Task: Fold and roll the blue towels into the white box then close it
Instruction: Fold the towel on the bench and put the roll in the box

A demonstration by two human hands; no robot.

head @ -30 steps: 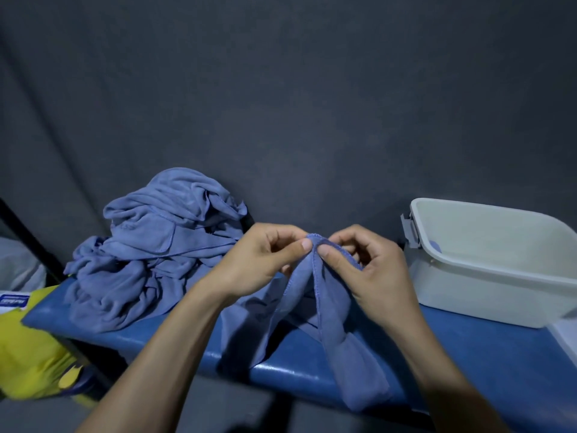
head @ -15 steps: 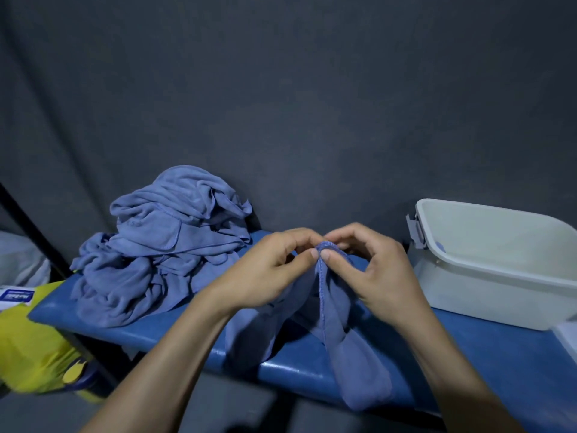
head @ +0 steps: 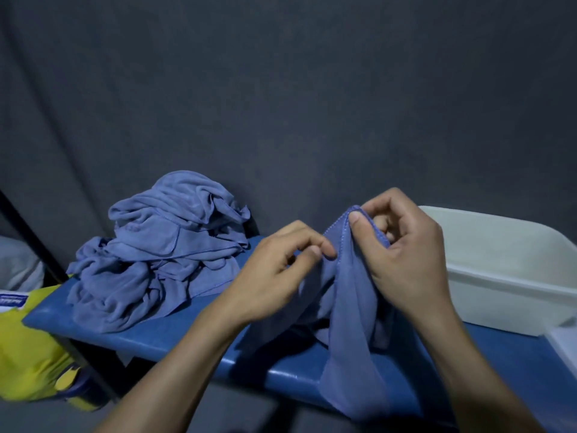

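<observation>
right hand (head: pixel 406 260) pinches towel (head: pixel 349 307) corner | left hand (head: pixel 274 276) pinches hem just below | advice: slide left along hem to next corner

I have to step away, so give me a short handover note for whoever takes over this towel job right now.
Right hand pinches the top corner of one blue towel, which hangs down over the front edge of the blue bench.
Left hand pinches the hem just below that corner.
Pile of blue towels lies unfolded at the bench's left end.
White box sits open at the right; nothing visible inside it.
Done: one towel picked up.
Left: fold, roll, box every towel, then close the box.
</observation>
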